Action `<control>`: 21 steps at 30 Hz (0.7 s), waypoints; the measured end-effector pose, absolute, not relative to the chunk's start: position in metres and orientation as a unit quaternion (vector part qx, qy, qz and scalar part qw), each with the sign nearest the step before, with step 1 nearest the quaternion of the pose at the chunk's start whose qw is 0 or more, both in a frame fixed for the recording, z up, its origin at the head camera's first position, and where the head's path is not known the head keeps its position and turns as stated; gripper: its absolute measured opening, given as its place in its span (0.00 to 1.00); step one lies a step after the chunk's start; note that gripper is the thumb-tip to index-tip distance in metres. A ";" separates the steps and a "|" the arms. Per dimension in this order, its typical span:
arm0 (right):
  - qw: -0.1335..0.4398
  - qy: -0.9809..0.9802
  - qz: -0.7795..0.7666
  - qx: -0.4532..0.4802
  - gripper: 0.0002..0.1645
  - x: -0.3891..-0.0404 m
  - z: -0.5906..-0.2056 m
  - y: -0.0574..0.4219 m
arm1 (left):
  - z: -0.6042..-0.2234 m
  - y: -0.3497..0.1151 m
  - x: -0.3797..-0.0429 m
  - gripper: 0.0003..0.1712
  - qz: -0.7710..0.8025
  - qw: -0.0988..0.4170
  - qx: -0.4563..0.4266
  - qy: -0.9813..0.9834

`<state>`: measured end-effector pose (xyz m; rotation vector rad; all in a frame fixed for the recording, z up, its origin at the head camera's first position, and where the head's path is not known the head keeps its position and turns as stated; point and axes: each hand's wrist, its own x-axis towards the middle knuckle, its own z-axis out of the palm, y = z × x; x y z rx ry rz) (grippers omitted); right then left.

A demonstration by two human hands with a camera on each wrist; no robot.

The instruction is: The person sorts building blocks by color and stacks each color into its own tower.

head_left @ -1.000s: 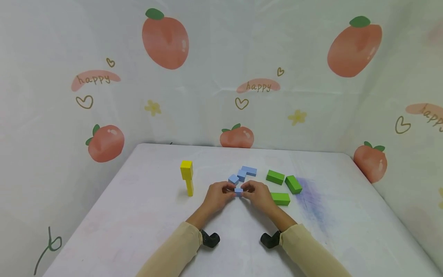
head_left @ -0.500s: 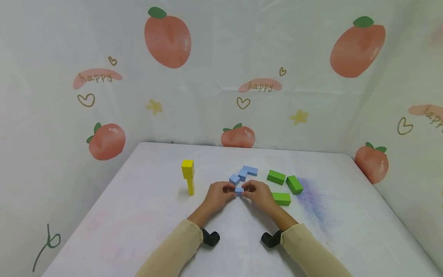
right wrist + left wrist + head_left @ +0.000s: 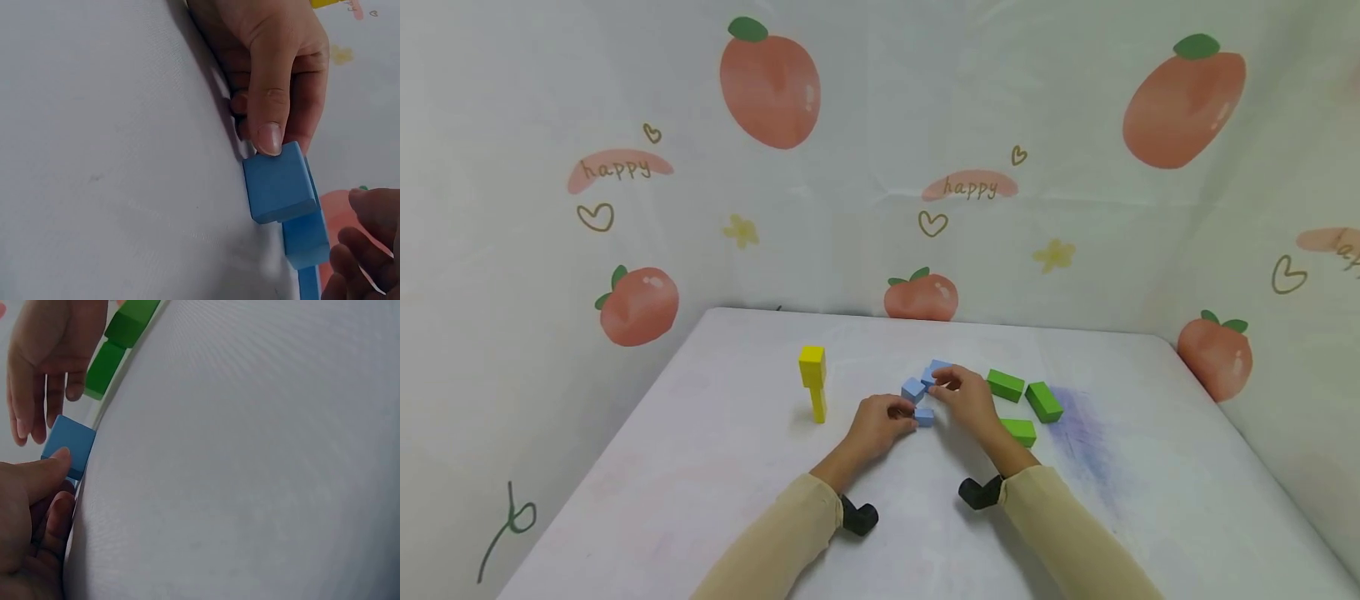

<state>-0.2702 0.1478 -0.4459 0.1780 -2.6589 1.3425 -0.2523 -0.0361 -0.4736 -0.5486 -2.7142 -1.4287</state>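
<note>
My left hand (image 3: 878,427) pinches a small blue toy block (image 3: 924,417) low at the table, thumb against its side in the left wrist view. Farther back and to the right, my right hand (image 3: 966,402) reaches with its fingertips beside another blue block (image 3: 928,377), which it partly covers in the head view. In the right wrist view its fingers (image 3: 372,256) are loosely bent, with nothing between them. A third blue block (image 3: 913,390) lies tilted just behind the pinched one. A flat blue piece (image 3: 939,364) shows behind my right fingers.
Three green blocks (image 3: 1045,402) lie to the right, one partly behind my right wrist. On the left stands a yellow cube (image 3: 812,367) on top of a thin yellow upright block (image 3: 818,406). A printed cloth (image 3: 850,233) hangs behind the white table (image 3: 715,467).
My right hand has let go of the front blue block and moved away and up toward the back blue blocks. My left hand stays on the front block. The view has shifted slightly.
</note>
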 end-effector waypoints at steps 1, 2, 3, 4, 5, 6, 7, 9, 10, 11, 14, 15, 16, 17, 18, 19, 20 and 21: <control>0.082 -0.889 0.447 0.058 0.14 -0.272 -0.446 0.147 | -0.474 -0.036 -0.252 0.11 -0.459 0.014 -0.176 -0.871; 0.085 -0.889 0.446 0.056 0.14 -0.273 -0.446 0.146 | -0.474 -0.036 -0.252 0.11 -0.460 0.015 -0.176 -0.870; 0.088 -0.890 0.445 0.052 0.14 -0.275 -0.446 0.145 | -0.474 -0.036 -0.252 0.11 -0.460 0.014 -0.174 -0.870; 0.090 -0.890 0.445 0.046 0.15 -0.276 -0.447 0.145 | -0.474 -0.036 -0.252 0.11 -0.461 0.012 -0.172 -0.870; 0.092 -0.890 0.444 0.040 0.15 -0.278 -0.447 0.144 | -0.474 -0.036 -0.252 0.11 -0.461 0.012 -0.172 -0.871; 0.092 -0.891 0.444 0.033 0.15 -0.279 -0.447 0.144 | -0.474 -0.036 -0.252 0.11 -0.460 0.009 -0.171 -0.871; 0.091 -0.892 0.443 0.027 0.16 -0.280 -0.448 0.144 | -0.474 -0.036 -0.252 0.11 -0.461 0.008 -0.171 -0.871; 0.086 -0.893 0.441 0.017 0.17 -0.282 -0.448 0.143 | -0.474 -0.036 -0.252 0.11 -0.462 0.003 -0.168 -0.871; 0.081 -0.893 0.442 0.013 0.17 -0.283 -0.447 0.143 | -0.474 -0.036 -0.252 0.11 -0.462 0.002 -0.167 -0.871; 0.077 -0.895 0.439 0.010 0.18 -0.284 -0.447 0.143 | -0.474 -0.036 -0.252 0.11 -0.463 0.000 -0.167 -0.870; 0.056 -0.897 0.439 -0.002 0.19 -0.287 -0.447 0.143 | -0.474 -0.037 -0.252 0.11 -0.466 -0.005 -0.166 -0.869; 0.048 -0.897 0.440 -0.007 0.19 -0.287 -0.447 0.142 | -0.474 -0.037 -0.252 0.11 -0.466 -0.006 -0.166 -0.869; 0.041 -0.897 0.441 -0.012 0.19 -0.288 -0.447 0.142 | -0.473 -0.037 -0.253 0.11 -0.466 -0.008 -0.165 -0.869; 0.037 -0.897 0.440 -0.014 0.20 -0.289 -0.448 0.142 | -0.473 -0.037 -0.253 0.11 -0.466 -0.009 -0.165 -0.869; 0.035 -0.897 0.440 -0.015 0.20 -0.289 -0.448 0.142 | -0.473 -0.037 -0.253 0.11 -0.467 -0.010 -0.164 -0.869; 0.034 -0.897 0.440 -0.017 0.20 -0.290 -0.448 0.142 | -0.473 -0.037 -0.253 0.11 -0.466 -0.010 -0.164 -0.869; 0.034 -0.897 0.440 -0.017 0.20 -0.290 -0.448 0.142 | -0.473 -0.037 -0.254 0.11 -0.467 -0.010 -0.164 -0.869; 0.034 -0.898 0.438 -0.016 0.20 -0.291 -0.448 0.142 | -0.473 -0.037 -0.254 0.11 -0.467 -0.009 -0.164 -0.869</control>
